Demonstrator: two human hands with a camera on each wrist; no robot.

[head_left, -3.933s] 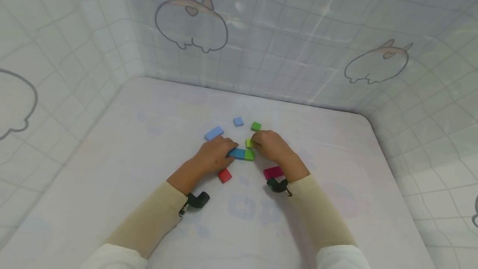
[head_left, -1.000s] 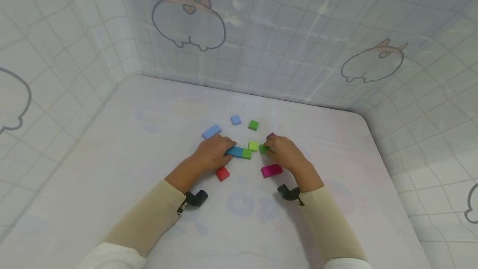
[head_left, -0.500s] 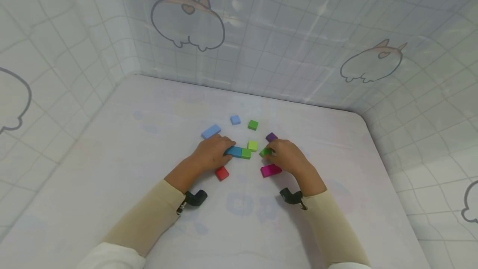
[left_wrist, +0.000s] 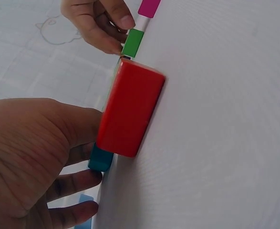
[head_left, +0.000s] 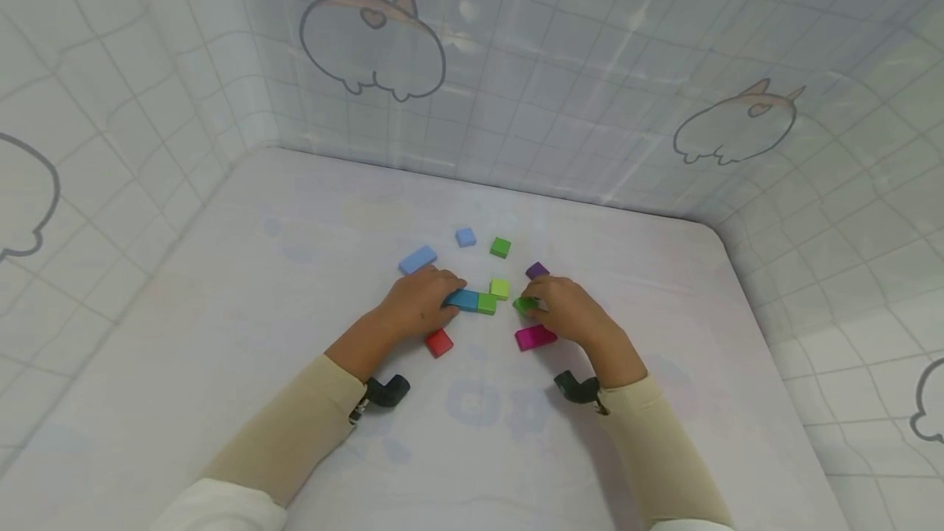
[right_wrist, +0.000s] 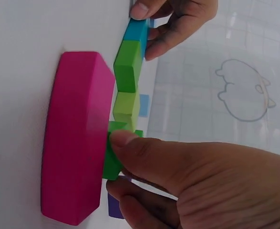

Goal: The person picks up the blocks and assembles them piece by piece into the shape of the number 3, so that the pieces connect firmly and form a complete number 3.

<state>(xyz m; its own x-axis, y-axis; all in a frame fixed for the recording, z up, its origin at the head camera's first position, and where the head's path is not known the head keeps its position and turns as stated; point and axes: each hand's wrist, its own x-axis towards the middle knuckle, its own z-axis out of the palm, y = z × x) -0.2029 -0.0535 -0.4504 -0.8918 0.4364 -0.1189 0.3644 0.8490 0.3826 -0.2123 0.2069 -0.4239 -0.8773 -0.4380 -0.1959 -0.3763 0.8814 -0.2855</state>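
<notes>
My left hand (head_left: 416, 301) holds a long blue block (head_left: 463, 299) flat on the table, thumb on the near side and fingers on the far side. A green block (head_left: 487, 303) sits against its right end, with a lime block (head_left: 499, 288) at that block's far right corner. My right hand (head_left: 568, 310) pinches another green block (head_left: 524, 306) between thumb and fingers, a short gap right of the lime one. In the right wrist view, the thumb covers part of this green block (right_wrist: 112, 164). A magenta block (head_left: 535, 338) lies just nearer than the right hand.
A red block (head_left: 438, 342) lies close below the left hand. Beyond the hands are a long light-blue block (head_left: 418, 260), a small light-blue block (head_left: 465, 237), a green block (head_left: 501, 247) and a purple block (head_left: 537, 270). A tiled-print wall (head_left: 516, 105) rises behind the table.
My right hand has left the lime block, moved right and taken hold of a green block, which has since turned slightly. The purple block has come into view. My left hand stays put.
</notes>
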